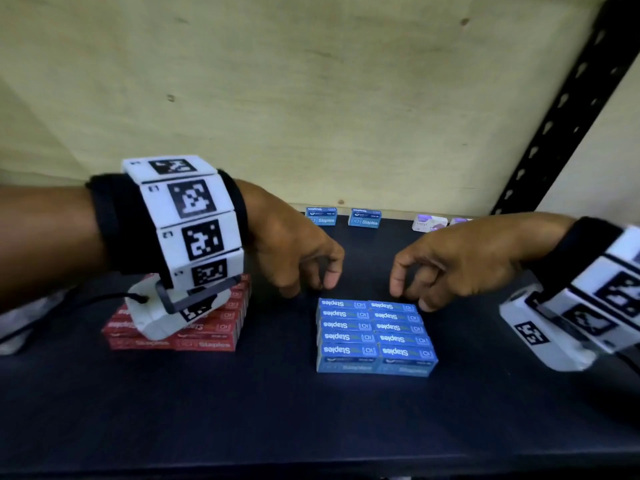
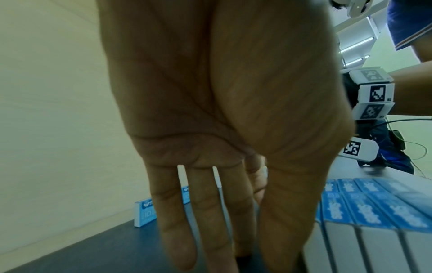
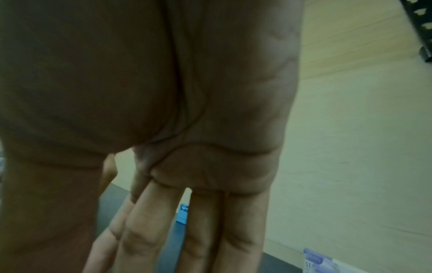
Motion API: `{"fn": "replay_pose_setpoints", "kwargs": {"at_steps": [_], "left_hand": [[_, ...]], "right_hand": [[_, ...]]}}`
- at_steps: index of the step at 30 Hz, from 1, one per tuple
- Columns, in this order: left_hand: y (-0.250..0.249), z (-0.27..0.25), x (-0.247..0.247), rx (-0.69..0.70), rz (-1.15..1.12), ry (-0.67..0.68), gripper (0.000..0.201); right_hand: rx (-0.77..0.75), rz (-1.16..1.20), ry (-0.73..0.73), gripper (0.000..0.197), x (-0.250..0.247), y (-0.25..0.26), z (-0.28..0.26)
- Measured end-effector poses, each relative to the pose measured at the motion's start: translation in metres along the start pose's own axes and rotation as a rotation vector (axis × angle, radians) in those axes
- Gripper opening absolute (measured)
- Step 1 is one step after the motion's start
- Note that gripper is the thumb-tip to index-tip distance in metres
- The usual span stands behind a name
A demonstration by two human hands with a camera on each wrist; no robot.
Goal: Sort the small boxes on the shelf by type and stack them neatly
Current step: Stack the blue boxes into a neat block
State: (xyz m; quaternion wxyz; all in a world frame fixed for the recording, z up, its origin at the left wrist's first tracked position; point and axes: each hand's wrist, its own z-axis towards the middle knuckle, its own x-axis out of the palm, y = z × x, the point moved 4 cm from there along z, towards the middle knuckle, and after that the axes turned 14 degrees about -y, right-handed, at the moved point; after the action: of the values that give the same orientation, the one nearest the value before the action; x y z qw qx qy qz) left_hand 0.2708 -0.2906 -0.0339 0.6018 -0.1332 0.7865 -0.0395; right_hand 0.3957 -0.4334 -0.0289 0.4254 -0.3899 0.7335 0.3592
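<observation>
A flat block of blue staple boxes (image 1: 374, 337) lies mid-shelf, two columns wide; the left wrist view shows it too (image 2: 374, 208). A red staple box stack (image 1: 207, 334) sits at the left, partly hidden by my left wrist camera. My left hand (image 1: 311, 284) hangs just behind the blue block's far left corner, fingers pointing down and holding nothing. My right hand (image 1: 412, 296) hovers at the block's far right corner, fingers down, one fingertip (image 1: 426, 305) at the edge; whether it touches is unclear. Both wrist views show bare palms and nothing held.
Two blue boxes (image 1: 322, 216) (image 1: 364, 218) stand upright against the wooden back wall, with white-and-purple boxes (image 1: 429, 223) to their right. A black perforated post (image 1: 571, 98) rises at the right. The dark shelf (image 1: 277, 410) runs to the front edge.
</observation>
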Motion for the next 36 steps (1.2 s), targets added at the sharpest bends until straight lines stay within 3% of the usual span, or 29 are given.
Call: {"fn": "replay_pose_setpoints", "kwargs": {"at_steps": [5,10,13,15,19,22,26,29,32,36], "left_hand": [[0.005,0.012,-0.017,-0.06,-0.004,-0.067,0.03],[0.021,0.04,-0.055,-0.099,0.336,-0.268,0.016],[0.034,0.063,-0.064,-0.129,0.463,-0.279,0.029],[0.045,0.077,-0.065,-0.14,0.489,-0.248,0.028],[0.063,0.098,-0.059,-0.136,0.478,-0.188,0.029],[0.074,0.11,-0.057,-0.135,0.386,-0.251,0.019],[0.076,0.109,-0.054,-0.106,0.317,-0.219,0.028],[0.066,0.105,-0.052,-0.076,0.373,-0.152,0.016],[0.051,0.096,-0.051,-0.033,0.409,-0.125,0.026],[0.034,0.079,-0.045,-0.019,0.392,-0.121,0.024]], "right_hand": [[0.045,0.019,-0.013,0.025,-0.018,-0.001,0.014],[0.037,-0.136,-0.267,0.014,-0.055,-0.004,0.054],[0.072,-0.298,-0.369,0.025,-0.071,-0.009,0.08],[0.104,-0.368,-0.391,0.036,-0.076,-0.013,0.097],[0.121,-0.416,-0.328,0.036,-0.077,-0.021,0.124],[0.115,-0.424,-0.286,0.027,-0.075,-0.022,0.138],[0.131,-0.347,-0.242,0.02,-0.068,-0.023,0.144],[0.128,-0.331,-0.215,0.017,-0.065,-0.021,0.141],[0.121,-0.318,-0.166,0.014,-0.06,-0.018,0.131],[0.07,-0.299,-0.157,0.018,-0.049,-0.009,0.105]]}}
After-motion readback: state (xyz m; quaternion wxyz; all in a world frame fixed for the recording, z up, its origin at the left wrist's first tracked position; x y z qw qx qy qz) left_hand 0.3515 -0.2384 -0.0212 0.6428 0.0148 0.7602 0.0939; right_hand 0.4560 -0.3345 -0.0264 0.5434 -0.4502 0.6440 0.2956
